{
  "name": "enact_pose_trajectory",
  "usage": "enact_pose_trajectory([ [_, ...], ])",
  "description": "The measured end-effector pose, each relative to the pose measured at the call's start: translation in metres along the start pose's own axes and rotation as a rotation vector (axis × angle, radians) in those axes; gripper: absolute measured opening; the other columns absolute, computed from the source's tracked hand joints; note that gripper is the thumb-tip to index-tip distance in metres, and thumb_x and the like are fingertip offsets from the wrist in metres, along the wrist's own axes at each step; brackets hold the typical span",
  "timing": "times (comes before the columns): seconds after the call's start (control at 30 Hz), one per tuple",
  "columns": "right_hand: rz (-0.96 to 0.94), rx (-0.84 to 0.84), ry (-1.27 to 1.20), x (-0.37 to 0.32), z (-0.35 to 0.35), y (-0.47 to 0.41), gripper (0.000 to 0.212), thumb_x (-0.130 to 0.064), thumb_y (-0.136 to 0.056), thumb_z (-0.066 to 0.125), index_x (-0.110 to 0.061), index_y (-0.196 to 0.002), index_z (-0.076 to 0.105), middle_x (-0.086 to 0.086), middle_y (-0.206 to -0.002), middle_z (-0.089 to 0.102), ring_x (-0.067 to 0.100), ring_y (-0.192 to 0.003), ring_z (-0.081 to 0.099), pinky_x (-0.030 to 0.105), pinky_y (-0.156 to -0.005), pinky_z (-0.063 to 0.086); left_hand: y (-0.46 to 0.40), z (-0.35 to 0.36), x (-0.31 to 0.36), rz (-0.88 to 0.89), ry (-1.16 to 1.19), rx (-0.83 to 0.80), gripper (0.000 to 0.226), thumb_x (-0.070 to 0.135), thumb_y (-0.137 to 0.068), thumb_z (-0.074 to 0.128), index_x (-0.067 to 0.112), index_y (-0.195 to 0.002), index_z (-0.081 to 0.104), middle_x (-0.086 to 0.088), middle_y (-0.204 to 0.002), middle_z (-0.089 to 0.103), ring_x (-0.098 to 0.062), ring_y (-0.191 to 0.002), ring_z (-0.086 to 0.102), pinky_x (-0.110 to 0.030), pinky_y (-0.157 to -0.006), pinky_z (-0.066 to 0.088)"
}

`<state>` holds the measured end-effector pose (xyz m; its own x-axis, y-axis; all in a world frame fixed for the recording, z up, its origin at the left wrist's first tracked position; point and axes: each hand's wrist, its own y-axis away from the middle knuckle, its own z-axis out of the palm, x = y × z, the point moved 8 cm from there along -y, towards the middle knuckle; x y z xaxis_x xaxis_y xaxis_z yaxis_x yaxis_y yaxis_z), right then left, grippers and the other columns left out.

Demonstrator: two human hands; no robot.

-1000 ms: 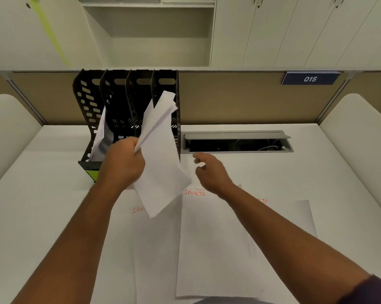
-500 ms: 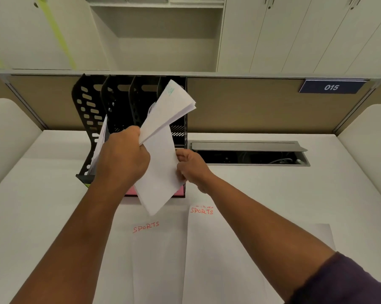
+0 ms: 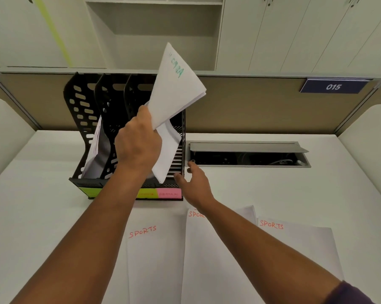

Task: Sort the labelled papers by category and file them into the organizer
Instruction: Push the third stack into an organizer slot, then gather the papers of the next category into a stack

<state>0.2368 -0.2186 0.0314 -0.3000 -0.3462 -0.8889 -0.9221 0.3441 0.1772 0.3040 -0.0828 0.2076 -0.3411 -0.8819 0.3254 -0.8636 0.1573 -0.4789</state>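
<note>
My right hand [image 3: 196,185] has let go of the papers [image 3: 174,102] and now lies loose-fingered against the organizer [image 3: 84,119] at its 3 o'clock side. My left hand [image 3: 139,143] grips them, tilted over the rightmost slot, ready to drop in.

A white cubicle desk backed by a tan partition and pale cabinets.

The broad white desk top [image 3: 273,194] runs back to a tan fabric partition panel [image 3: 251,106]. Set into the desk just before that panel is a grey metal cable hatch [image 3: 246,155], its flap lifted and dark cables showing inside. A dark blue sign with white digits 015 [image 3: 333,86] sits high on the partition at the right. Rounded white side screens [image 3: 369,145] flank the desk on either side. Above the partition stand white cupboard doors [image 3: 305,34] and, left of them, an open white shelf recess [image 3: 161,34]. A yellow-green strip [image 3: 53,31] slants across the upper left cabinet front.
</note>
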Motion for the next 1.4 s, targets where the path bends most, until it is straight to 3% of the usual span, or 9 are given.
enact_pose_trajectory([
  [0.2,-0.026,-0.026,0.043,-0.002,0.007,-0.003,0.057,-0.036,-0.101,0.058,-0.016,-0.151,0.04,0.005,-0.149,0.051,0.027,-0.133,0.052,0.045,-0.106,0.049,0.011,0.047,0.004,-0.011,0.046,-0.042,0.068,0.003,-0.089,0.051,0.004,-0.154,0.029,-0.022,-0.108,0.067,-0.046,-0.091,0.065,-0.049,-0.07,0.051],
  [0.53,0.059,-0.088,-0.03,0.012,0.017,-0.005,0.062,-0.047,-0.1,0.054,-0.023,-0.154,0.037,0.002,-0.146,0.055,0.028,-0.12,0.063,0.05,-0.1,0.054,0.026,0.08,-0.024,-0.27,0.468,0.111,0.063,0.005,-0.098,0.047,0.011,-0.157,0.024,-0.017,-0.101,0.069,-0.036,-0.086,0.066,-0.046,-0.075,0.055],
  [0.63,0.05,-0.095,-0.06,0.009,0.015,-0.005,0.051,-0.037,-0.103,0.053,-0.021,-0.15,0.043,-0.003,-0.13,0.063,0.025,-0.114,0.065,0.049,-0.098,0.056,0.042,0.106,-0.024,-0.364,0.474,-0.056,0.062,0.022,-0.105,0.04,0.018,-0.16,0.01,-0.016,-0.091,0.065,-0.031,-0.08,0.062,-0.04,-0.07,0.049],
  [0.73,0.064,-0.111,-0.071,0.009,0.016,-0.008,0.047,-0.026,-0.104,0.051,-0.021,-0.15,0.043,-0.002,-0.125,0.065,0.022,-0.109,0.067,0.046,-0.094,0.058,0.064,0.127,-0.027,-0.412,0.46,-0.219,0.061,0.022,-0.104,0.04,0.019,-0.159,0.013,-0.018,-0.119,0.066,-0.033,-0.099,0.064,-0.042,-0.086,0.052],
  [0.8,0.079,-0.12,-0.054,0.012,0.016,-0.01,0.049,-0.025,-0.104,0.051,-0.021,-0.151,0.041,0.005,-0.132,0.063,0.023,-0.104,0.068,0.041,-0.087,0.06,0.069,0.134,-0.025,-0.369,0.472,-0.282,0.062,0.019,-0.1,0.047,0.02,-0.156,0.021,-0.01,-0.134,0.061,-0.032,-0.114,0.061,-0.043,-0.095,0.051],
  [0.9,0.085,-0.11,-0.076,0.011,0.01,-0.008,0.046,-0.028,-0.102,0.055,-0.021,-0.147,0.046,0.003,-0.12,0.066,0.022,-0.09,0.069,0.035,-0.072,0.06,0.073,0.133,-0.025,-0.301,0.496,-0.341,0.069,0.024,-0.094,0.056,0.022,-0.155,0.023,-0.004,-0.144,0.054,-0.028,-0.122,0.058,-0.046,-0.1,0.051],
  [1.07,0.026,0.046,-0.007,0.02,-0.022,0.011,0.047,-0.039,-0.099,0.06,-0.021,-0.142,0.051,-0.005,-0.116,0.065,0.022,-0.102,0.067,0.047,-0.091,0.058,0.097,0.108,-0.027,-0.096,0.42,-0.28,0.069,0.026,-0.093,0.06,0.02,-0.154,0.028,-0.004,-0.147,0.048,-0.024,-0.132,0.048,-0.044,-0.104,0.048],
  [1.27,0.067,0.116,0.051,0.071,-0.049,0.059,0.036,-0.035,-0.1,0.059,-0.024,-0.134,0.056,-0.008,-0.108,0.064,0.021,-0.096,0.068,0.047,-0.092,0.058,0.134,0.093,-0.034,-0.003,0.266,-0.214,0.06,0.018,-0.091,0.062,0.008,-0.146,0.043,-0.009,-0.16,0.031,-0.027,-0.145,0.032,-0.044,-0.116,0.035],
  [1.4,0.096,0.092,0.056,0.096,-0.059,0.085,0.023,-0.027,-0.098,0.061,-0.026,-0.122,0.062,-0.008,-0.094,0.067,0.019,-0.087,0.069,0.046,-0.087,0.059,0.175,0.082,-0.017,0.049,0.342,-0.187,0.047,0.012,-0.089,0.062,0.008,-0.136,0.055,-0.01,-0.152,0.042,-0.024,-0.14,0.038,-0.032,-0.112,0.032],
])
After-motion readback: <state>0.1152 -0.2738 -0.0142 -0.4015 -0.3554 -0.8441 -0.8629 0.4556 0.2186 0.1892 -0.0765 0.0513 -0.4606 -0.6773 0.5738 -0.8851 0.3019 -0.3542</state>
